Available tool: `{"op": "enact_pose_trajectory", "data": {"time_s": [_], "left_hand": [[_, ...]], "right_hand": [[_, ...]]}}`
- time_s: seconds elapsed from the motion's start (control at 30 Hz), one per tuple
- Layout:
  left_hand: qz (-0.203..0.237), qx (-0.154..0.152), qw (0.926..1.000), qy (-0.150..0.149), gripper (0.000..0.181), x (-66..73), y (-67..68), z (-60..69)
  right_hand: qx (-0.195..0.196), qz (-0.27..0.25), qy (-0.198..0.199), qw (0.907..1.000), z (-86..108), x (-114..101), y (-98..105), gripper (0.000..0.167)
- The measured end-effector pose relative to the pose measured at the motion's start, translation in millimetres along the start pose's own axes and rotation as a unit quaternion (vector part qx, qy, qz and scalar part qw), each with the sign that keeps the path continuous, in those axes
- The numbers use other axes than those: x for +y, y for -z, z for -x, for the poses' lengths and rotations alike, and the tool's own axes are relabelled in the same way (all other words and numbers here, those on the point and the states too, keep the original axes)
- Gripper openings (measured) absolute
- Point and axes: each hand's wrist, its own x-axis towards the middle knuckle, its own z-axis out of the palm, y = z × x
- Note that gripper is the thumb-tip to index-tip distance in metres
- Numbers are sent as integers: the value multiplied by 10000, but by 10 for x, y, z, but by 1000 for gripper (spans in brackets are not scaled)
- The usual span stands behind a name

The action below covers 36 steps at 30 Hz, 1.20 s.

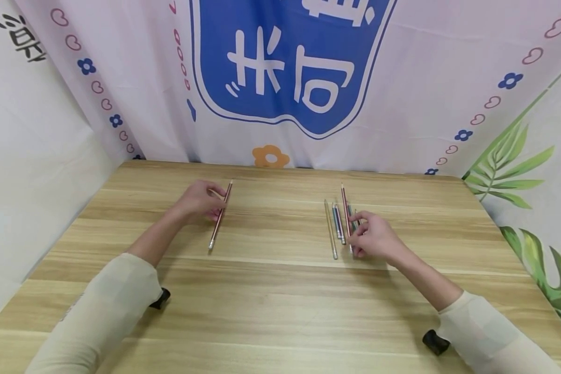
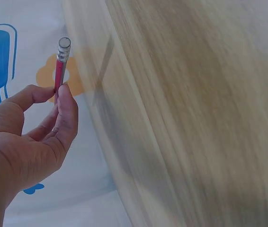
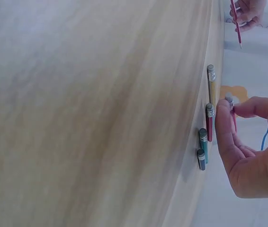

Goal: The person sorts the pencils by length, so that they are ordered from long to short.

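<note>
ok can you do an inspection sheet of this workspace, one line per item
Surface: wood-grain table
Job's things: left red pencil and right red pencil, both held; gold pencil and several other pencils lying on the table
Clutter: nothing seen
Hands: left hand pinches the left red pencil; right hand pinches the right one near its eraser end
Cables: nothing seen
Surroundings: printed white cloth behind the table, leaf-patterned cloth at the right

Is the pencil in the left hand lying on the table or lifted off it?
Lifted: the left hand pinches the red pencil, whose shadow lies separately on the table in the left wrist view.
</note>
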Motion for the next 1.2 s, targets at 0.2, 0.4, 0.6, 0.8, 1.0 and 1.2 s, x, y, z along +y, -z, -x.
{"op": "enact_pose_trajectory", "data": {"time_s": [0.2, 0.4, 0.6, 0.8, 1.0, 1.2], "left_hand": [[16, -21, 10000, 71, 40, -34, 48, 8], [-22, 3, 10000, 95, 41, -83, 110, 20], [-124, 46, 9998, 124, 41, -129, 167, 52], [-141, 115, 9997, 143, 40, -168, 231, 63], [-201, 100, 9996, 155, 41, -195, 286, 79], [-193, 54, 9997, 162, 40, -241, 333, 93]], "right_hand": [[-109, -526, 50, 9985, -20, 25, 16, 57], [-161, -614, 136, 9979, -21, 16, 19, 57], [-165, -726, 138, 9971, -41, 9, -4, 58], [-130, -873, 181, 9959, -68, -8, -28, 54], [-125, -1049, 274, 9940, -101, -14, -62, 53], [-152, -1117, 396, 9928, -123, -26, -76, 53]]}}
